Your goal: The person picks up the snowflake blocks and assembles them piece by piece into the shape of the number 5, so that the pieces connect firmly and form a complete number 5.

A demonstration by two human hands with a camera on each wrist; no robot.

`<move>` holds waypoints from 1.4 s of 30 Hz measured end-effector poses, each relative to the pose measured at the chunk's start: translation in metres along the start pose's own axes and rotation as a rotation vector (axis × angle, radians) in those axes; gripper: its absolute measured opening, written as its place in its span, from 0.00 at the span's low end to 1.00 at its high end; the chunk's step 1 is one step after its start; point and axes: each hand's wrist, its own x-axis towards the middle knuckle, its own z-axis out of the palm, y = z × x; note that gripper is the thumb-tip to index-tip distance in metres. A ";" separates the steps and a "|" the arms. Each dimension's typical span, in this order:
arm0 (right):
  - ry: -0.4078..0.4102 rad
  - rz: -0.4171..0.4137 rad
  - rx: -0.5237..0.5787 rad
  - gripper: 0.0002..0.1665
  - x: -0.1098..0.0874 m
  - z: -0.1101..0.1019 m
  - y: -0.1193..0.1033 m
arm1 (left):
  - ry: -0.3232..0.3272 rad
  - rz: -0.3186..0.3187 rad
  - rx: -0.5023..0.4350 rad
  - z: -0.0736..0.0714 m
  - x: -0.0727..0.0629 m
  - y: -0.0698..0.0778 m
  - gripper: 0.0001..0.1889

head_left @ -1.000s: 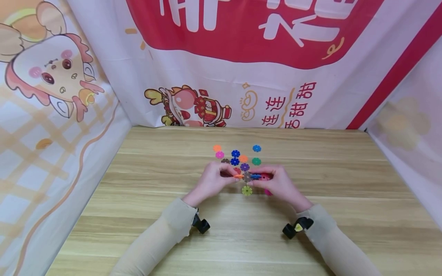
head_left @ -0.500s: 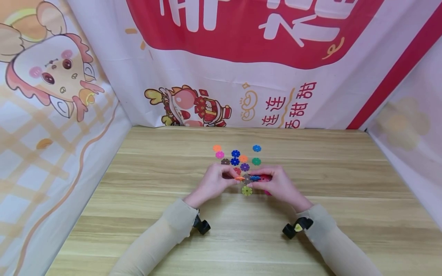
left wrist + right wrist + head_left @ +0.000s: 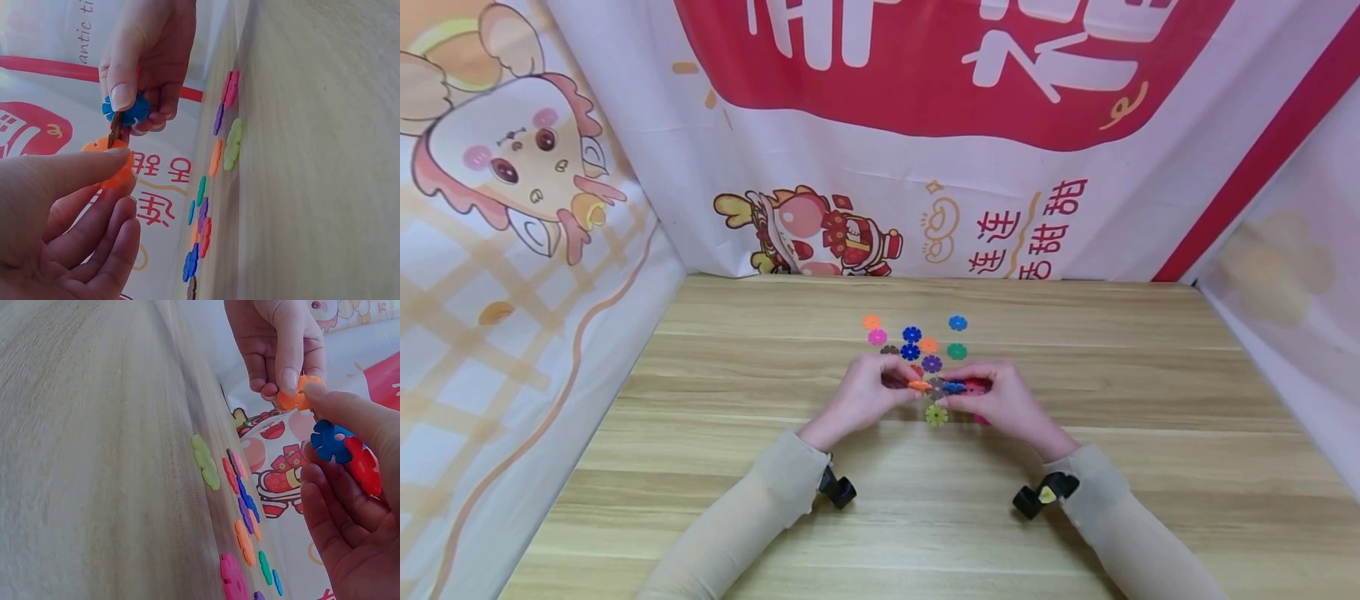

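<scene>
In the head view my left hand (image 3: 867,390) and right hand (image 3: 1003,402) meet above the table. An orange notched snowflake disc (image 3: 107,164) is pinched between my left thumb and fingers. My right hand holds a small chain of such discs. A brown disc (image 3: 115,129), seen edge-on in the left wrist view, touches the orange one. Beside it are a blue disc (image 3: 331,442) and a red disc (image 3: 364,467), close to my right palm. Whether the orange and brown notches are interlocked, I cannot tell. Below the hands lies a lime-green disc (image 3: 936,415).
Several loose discs lie flat beyond the hands on the wooden table (image 3: 760,375), among them a green disc (image 3: 957,352), a purple disc (image 3: 932,363) and a pink disc (image 3: 877,337). Printed cloth (image 3: 850,150) walls the back and sides.
Both hands have shifted very slightly toward the near side while staying together. The orange disc has tipped a little, showing more of its face than half a second ago.
</scene>
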 end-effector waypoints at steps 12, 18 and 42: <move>0.035 0.012 -0.021 0.22 -0.002 -0.010 0.002 | 0.054 -0.048 -0.025 -0.023 0.011 -0.013 0.17; 0.043 0.026 -0.020 0.22 -0.004 -0.013 0.000 | 0.116 -0.099 0.043 -0.038 0.028 -0.027 0.20; 0.036 0.027 -0.007 0.24 -0.003 -0.013 0.002 | 0.159 -0.359 0.229 -0.064 0.097 -0.068 0.20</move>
